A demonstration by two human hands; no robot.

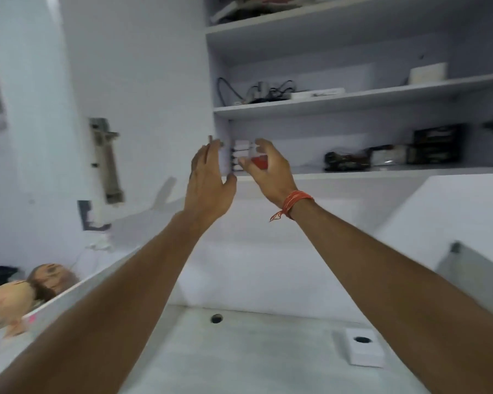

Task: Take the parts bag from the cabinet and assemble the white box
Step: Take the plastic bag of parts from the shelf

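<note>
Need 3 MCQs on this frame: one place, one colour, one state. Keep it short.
1. Where are both hands reaching?
A. top shelf
B. left end of the lowest shelf
C. the desk surface

2. What colour is the thread band on the right wrist?
A. orange
B. green
C. black

3. What is the state of the left hand?
A. closed in a fist
B. open, holding nothing
C. pressed flat on the desk

Answers:
1 B: the left hand and right hand are raised at the left end of the lowest shelf, in front of a stack of small white parts.
2 A: the thread band is orange.
3 B: the left hand's fingers are spread with nothing between them; the right hand curls around something small and red, blurred.
</note>
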